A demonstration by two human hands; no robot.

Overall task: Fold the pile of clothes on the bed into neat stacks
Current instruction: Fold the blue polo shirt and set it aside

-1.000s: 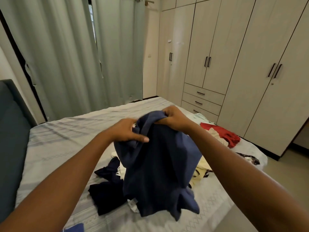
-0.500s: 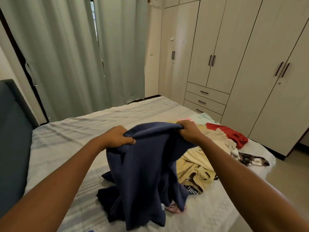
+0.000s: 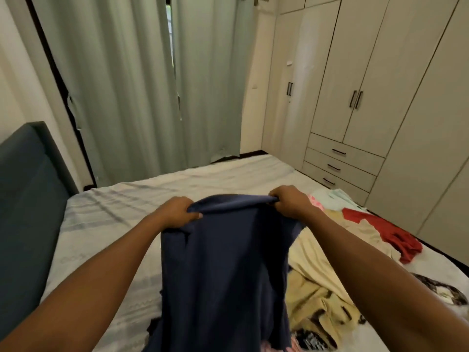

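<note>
I have the left grip (image 3: 177, 212) and the right grip (image 3: 289, 201) each closed, fingers curled over bunched cloth, one at each end of the top edge of the garment (image 3: 223, 262). That edge spans 9 to 3 o'clock between the grips. The garment hangs clear below them, long axis 12 to 6 o'clock, and its lower end runs to the bottom of the view, so I cannot tell whether it touches the bed (image 3: 121, 224). The pile (image 3: 330, 275) lies at 3 to 5 o'clock from the garment, just beside the right forearm. Bare sheet lies at 9 to 12 o'clock, nearer the left grip. In my judgement, the coming move is to lay the garment flat. It should therefore carry toward 10 o'clock, left grip leading, keeping the hem clear of the pile.
</note>
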